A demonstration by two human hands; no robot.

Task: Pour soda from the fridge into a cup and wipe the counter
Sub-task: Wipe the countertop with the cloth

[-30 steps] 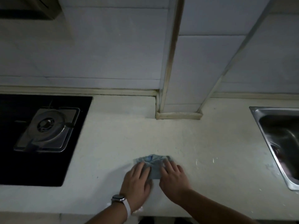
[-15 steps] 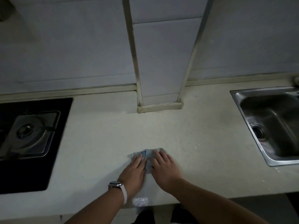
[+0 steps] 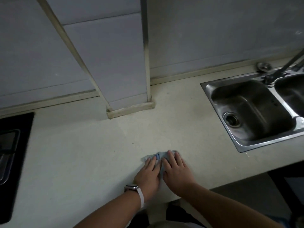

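While the wipe carries rightward along the counter (image 3: 82, 162), I log the scene nearest first.

- Left hand (image 3: 148, 176), watch (image 3: 131, 187) on its wrist: fingers straight, laid flat, pressing on the cloth.
- Right hand (image 3: 176, 173), just beside it: likewise flat and pressing. Neither hand pinches or curls round anything.
- Cloth (image 3: 158, 156): blue, crumpled, mostly covered, its far edge showing past the fingertips. It lies on the counter near the front edge.
- Sink (image 3: 256, 104): steel, well to the right of the cloth, tap (image 3: 287, 63) above it.
- Hob (image 3: 9, 145): far left, cut off by the frame.
- Tiled pillar (image 3: 125, 63): against the back wall.

Against a second ago, cloth and hands sit before the right corner of the pillar's foot, no longer the left. My view has swung with them: the hob has mostly gone and the whole basin has come in. The flat, paired pose of the hands is unchanged.

I judge wiping to be under way, with the stretch toward the sink still to cover. No cup or soda shows, so I cannot tell how the pouring stands.
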